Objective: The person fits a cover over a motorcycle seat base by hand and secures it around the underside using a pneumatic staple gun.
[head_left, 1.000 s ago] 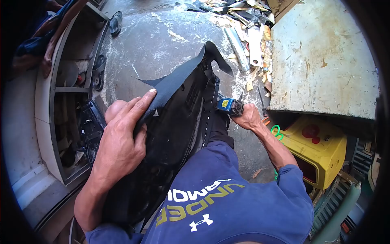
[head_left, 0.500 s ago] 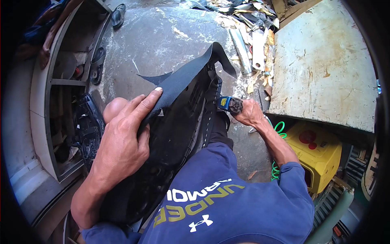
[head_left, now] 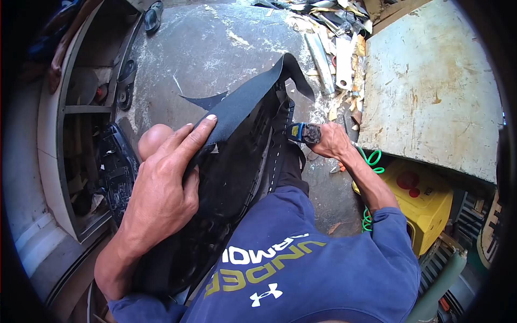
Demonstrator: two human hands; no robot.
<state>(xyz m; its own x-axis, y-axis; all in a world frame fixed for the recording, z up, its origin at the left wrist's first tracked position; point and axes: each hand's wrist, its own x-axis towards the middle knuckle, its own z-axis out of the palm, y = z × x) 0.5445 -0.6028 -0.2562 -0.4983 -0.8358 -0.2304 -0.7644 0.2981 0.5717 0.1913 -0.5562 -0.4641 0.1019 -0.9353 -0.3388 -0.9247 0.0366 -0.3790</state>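
Note:
A long black plastic shell (head_left: 231, 172) lies tilted across my lap, with loose black sheet material (head_left: 250, 99) folded over its upper edge. Thumb and fingers of my left hand (head_left: 167, 183) pinch the sheet and the shell's left edge. My right hand (head_left: 331, 142) is wrapped round a blue and black tool (head_left: 304, 132), whose nose meets the shell's right edge. Along that edge runs a black strip with a dashed white line (head_left: 276, 167). The exact contact of the nose is hidden.
A yellow box (head_left: 425, 199) and green coiled hose (head_left: 372, 159) sit under a worn board (head_left: 428, 91) at right. Scraps (head_left: 328, 24) litter the floor ahead. Left are a cabinet (head_left: 67, 161), sandals (head_left: 153, 17) and another person's hand (head_left: 55, 78).
My right hand has shifted slightly up and left with the tool along the shell's edge. My left hand keeps its grip. The camera view has shifted a little.

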